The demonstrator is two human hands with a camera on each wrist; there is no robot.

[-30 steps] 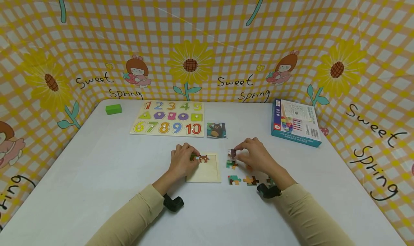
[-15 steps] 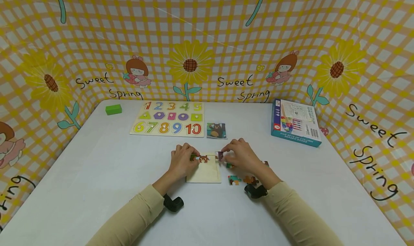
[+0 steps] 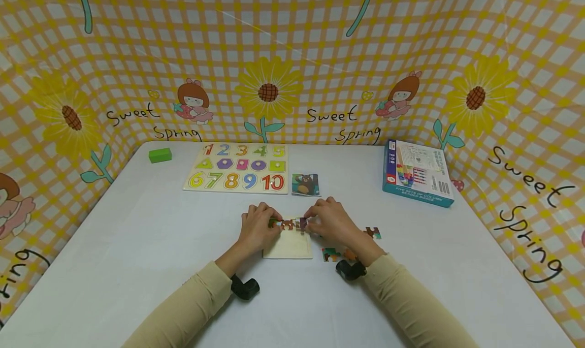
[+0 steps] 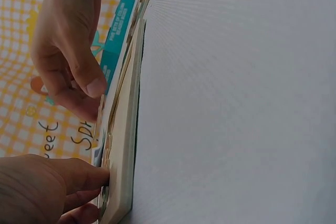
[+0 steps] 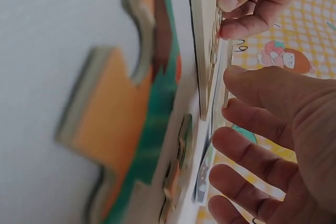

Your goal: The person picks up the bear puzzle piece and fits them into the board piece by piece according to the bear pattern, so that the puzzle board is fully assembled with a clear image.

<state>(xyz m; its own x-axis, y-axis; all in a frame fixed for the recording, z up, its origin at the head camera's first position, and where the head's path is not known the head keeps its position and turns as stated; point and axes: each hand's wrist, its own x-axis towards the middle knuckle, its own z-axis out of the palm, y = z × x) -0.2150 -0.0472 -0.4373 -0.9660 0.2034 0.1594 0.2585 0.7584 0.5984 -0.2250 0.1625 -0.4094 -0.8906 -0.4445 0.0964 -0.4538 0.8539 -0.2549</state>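
A shallow wooden puzzle tray (image 3: pixel 288 247) lies in the middle of the table. My left hand (image 3: pixel 258 227) pinches a green and brown puzzle piece (image 3: pixel 273 221) at its upper left corner. Beside that sits a brown bear puzzle piece (image 3: pixel 287 224). Between thumb and index finger, my right hand (image 3: pixel 335 222) holds a dark purple-brown puzzle piece (image 3: pixel 301 223) at the tray's upper right corner. In the right wrist view this held piece (image 5: pixel 227 94) stands on edge near the tray wall, and the other fingers spread loosely. Whether it lies flat in the tray I cannot tell.
Loose puzzle pieces, such as a teal one (image 3: pixel 330 255) and a brown one (image 3: pixel 372 232), lie right of the tray, some behind my right hand. Behind are a bear picture card (image 3: pixel 305 184), a number board (image 3: pixel 235 167), a green block (image 3: pixel 160 155) and a boxed toy (image 3: pixel 418 172).
My right hand has carried the purple-brown puzzle piece leftward from the loose pieces to the tray's upper right corner. My left hand has stayed in place.
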